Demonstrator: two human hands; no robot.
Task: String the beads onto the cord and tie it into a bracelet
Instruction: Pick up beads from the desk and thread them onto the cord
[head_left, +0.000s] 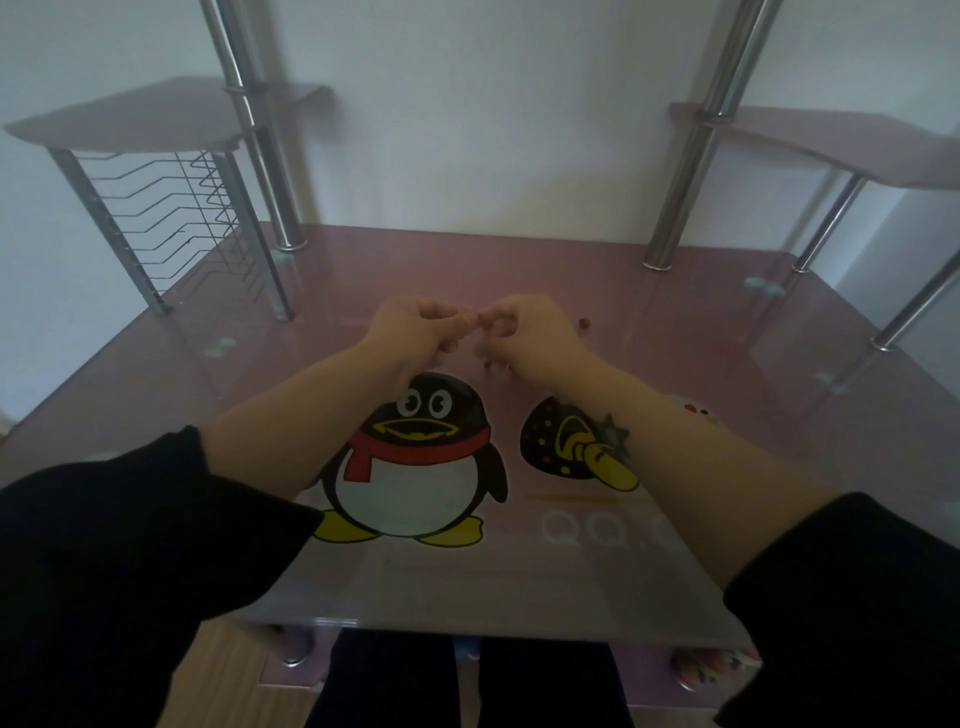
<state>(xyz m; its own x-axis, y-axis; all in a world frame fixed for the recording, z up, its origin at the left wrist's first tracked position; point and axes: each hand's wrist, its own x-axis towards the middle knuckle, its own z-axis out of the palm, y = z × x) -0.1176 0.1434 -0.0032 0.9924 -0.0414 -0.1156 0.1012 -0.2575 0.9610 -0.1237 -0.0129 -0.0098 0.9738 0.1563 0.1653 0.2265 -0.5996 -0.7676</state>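
My left hand (415, 325) and my right hand (524, 327) are raised over the middle of the pink glass desk (701, 467), fingertips meeting between them. Both have curled fingers pinching something very small, likely the cord or a bead; it is too small and blurred to tell. A dark red bead (585, 323) lies on the glass just right of my right hand. Another small dark red bead (488, 364) shows under my right hand.
Chrome posts (283, 208) (675, 208) rise from the back of the desk and carry two pink side shelves. A wire rack (171, 218) stands at the back left. A penguin picture (415, 457) is printed on the glass.
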